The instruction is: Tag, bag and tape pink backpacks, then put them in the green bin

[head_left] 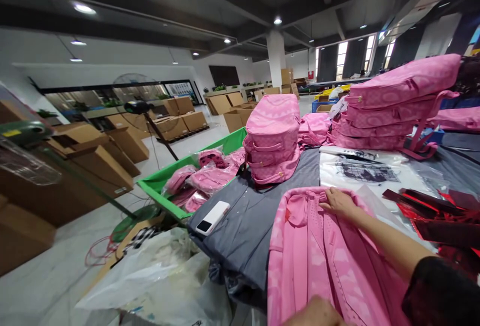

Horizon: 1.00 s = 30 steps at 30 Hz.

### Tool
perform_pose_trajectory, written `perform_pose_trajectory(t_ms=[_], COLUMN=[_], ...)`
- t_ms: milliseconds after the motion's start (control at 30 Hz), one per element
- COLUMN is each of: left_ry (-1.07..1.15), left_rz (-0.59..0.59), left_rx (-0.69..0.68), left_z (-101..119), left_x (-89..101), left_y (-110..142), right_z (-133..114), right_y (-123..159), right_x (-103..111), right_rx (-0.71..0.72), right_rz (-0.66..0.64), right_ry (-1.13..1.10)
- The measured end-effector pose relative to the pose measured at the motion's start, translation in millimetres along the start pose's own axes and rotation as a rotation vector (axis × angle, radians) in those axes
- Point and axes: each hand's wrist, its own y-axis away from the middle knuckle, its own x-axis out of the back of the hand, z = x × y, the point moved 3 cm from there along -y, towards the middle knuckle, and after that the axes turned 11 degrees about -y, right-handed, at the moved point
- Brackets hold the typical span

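A pink backpack (318,256) lies back-side up on the grey-covered table (247,226) in front of me, its straps showing. My right hand (339,202) rests on the top end of this backpack, fingers curled over its edge near the handle. My left hand (315,313) shows only partly at the bottom edge, on the backpack's lower end; its fingers are hidden.
Stacks of pink backpacks stand at the table's middle (273,138) and right (393,103). A white phone (212,217) lies near the table's left edge. Clear plastic bags (371,171), red glossy sheets (442,216), a green cart of bagged backpacks (187,181), cardboard boxes (101,166).
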Motion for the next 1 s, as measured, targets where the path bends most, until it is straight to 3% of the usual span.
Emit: perform_pose_trajectory(t_ms=[67, 167, 200, 267, 367, 433, 533, 700, 833, 900, 1000], left_ry=[-0.223, -0.610, -0.684, -0.781, -0.809, -0.785, -0.778, -0.779, -0.646, -0.598, -0.593], left_rz=[0.093, 0.407, 0.491, 0.536, 0.424, 0.381, 0.384, 0.416, 0.327, 0.306, 0.288], left_rx=[-0.031, -0.140, -0.180, -0.238, -0.269, -0.307, -0.342, -0.406, -0.452, -0.436, -0.400], left_z=[18, 37, 38, 31, 6, -6, -8, 11, 8, 4, 2], left_x=[31.8, 80.5, 91.7, 102.3, 96.7, 89.3, 84.4, 75.6, 59.5, 56.5, 56.8], left_y=[-7, -33, -47, -82, -136, -157, -163, -154, -158, -159, -158], right_z=[14, 27, 27, 19, 8, 8, 15, 18, 25, 46, 92], right_y=[-5, 6, 16, 43, 79, 89, 91, 97, 78, 46, -17], right_x=[22, 43, 41, 19, -30, -55, -67, -69, -44, -13, 37], right_rx=[0.043, 0.088, 0.103, 0.131, 0.117, 0.104, 0.089, 0.054, 0.064, 0.022, -0.093], right_rz=[-0.044, 0.003, 0.027, 0.061, 0.101, 0.113, 0.126, 0.152, 0.114, 0.123, 0.261], right_ry=[0.010, 0.008, 0.003, -0.013, -0.023, -0.044, -0.107, -0.235, -0.404, -0.472, -0.483])
